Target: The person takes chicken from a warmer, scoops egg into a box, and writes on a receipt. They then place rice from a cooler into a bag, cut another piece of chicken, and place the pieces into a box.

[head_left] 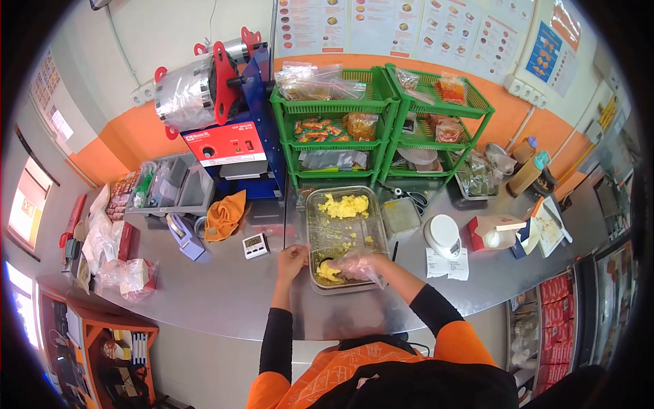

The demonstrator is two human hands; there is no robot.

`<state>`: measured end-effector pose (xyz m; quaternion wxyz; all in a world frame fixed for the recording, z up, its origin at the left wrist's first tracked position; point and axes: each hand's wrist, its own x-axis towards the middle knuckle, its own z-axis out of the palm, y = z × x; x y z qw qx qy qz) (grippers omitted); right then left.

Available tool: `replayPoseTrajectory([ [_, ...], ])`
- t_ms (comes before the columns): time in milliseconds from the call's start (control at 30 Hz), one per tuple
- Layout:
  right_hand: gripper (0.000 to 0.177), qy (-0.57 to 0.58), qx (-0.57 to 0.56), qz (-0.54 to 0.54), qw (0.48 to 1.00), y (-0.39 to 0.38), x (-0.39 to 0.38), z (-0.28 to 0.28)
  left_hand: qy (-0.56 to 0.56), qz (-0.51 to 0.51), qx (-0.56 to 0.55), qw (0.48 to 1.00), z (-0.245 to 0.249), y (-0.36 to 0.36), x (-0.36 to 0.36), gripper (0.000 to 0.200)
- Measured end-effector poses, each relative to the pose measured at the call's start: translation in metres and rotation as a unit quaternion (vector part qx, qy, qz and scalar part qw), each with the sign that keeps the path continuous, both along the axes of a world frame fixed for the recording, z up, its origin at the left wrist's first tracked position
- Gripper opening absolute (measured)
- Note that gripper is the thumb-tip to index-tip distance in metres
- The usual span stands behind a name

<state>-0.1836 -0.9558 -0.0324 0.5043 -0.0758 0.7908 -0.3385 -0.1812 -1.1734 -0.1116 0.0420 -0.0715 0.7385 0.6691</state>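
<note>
A rectangular metal tray [346, 240] on the steel table holds yellow crumbly food resembling scrambled egg [344, 206] at its far end. More of this yellow food [328, 272] lies at the near left, beside a dark curved edge. My right hand [360, 266], in a clear plastic glove, reaches low into the tray from the right. Its fingers are bent next to the near heap; what they grip is hidden by the glove and blur. With curled fingers, my left hand [293, 261] holds the tray's left rim.
Behind the tray stand green racks [334, 108] of bagged goods and a cup sealer [225, 143]. A timer [256, 246] and orange cloth [225, 216] lie left. To the right are a plastic container [401, 217], scissors [412, 198], a white scale [443, 236] and paper slips [447, 264].
</note>
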Motion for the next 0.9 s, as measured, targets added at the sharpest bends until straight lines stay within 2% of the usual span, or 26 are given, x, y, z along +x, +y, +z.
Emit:
replayPoseTrajectory([
  [33, 0.066, -0.066, -0.047, -0.083, 0.993, 0.004, 0.007, 0.017, 0.017, 0.005, 0.012, 1.0, -0.001, -0.001, 0.002, 0.029],
  [100, 0.055, -0.169, -0.125, -0.162, 0.964, 0.022, 0.003, 0.017, 0.028, 0.025, 0.009, 0.999, 0.001, -0.004, 0.004, 0.03],
  [200, 0.045, -0.236, -0.161, -0.223, 0.932, 0.044, 0.007, 0.009, 0.04, 0.066, -0.013, 0.997, 0.004, -0.012, 0.007, 0.03],
  [300, 0.038, -0.284, -0.283, -0.327, 0.856, 0.079, 0.034, 0.036, 0.07, 0.092, 0.021, 0.993, -0.004, -0.024, 0.013, 0.028],
  [400, 0.036, -0.193, -0.308, -0.429, 0.827, 0.128, 0.087, 0.083, 0.127, 0.134, 0.021, 0.983, -0.011, -0.034, 0.028, 0.026],
  [433, 0.035, -0.138, -0.377, -0.455, 0.795, 0.149, 0.109, 0.08, 0.146, 0.142, 0.011, 0.979, -0.012, -0.036, 0.034, 0.025],
  [533, 0.036, -0.03, -0.365, -0.574, 0.733, 0.21, 0.159, 0.067, 0.159, 0.158, -0.033, 0.974, -0.017, -0.046, 0.055, 0.021],
  [633, 0.04, -0.142, -0.381, -0.597, 0.692, 0.289, 0.179, 0.054, 0.144, 0.197, -0.058, 0.968, -0.012, -0.044, 0.078, 0.02],
  [733, 0.045, -0.014, -0.321, -0.653, 0.686, 0.338, 0.188, 0.053, 0.146, 0.22, -0.075, 0.962, -0.011, -0.037, 0.092, 0.02],
  [833, 0.048, -0.002, -0.342, -0.674, 0.655, 0.389, 0.166, 0.03, 0.161, 0.232, -0.084, 0.956, -0.02, -0.029, 0.1, 0.021],
  [900, 0.05, -0.015, -0.367, -0.668, 0.647, 0.427, 0.148, -0.004, 0.166, 0.235, -0.09, 0.954, -0.019, -0.021, 0.101, 0.021],
])
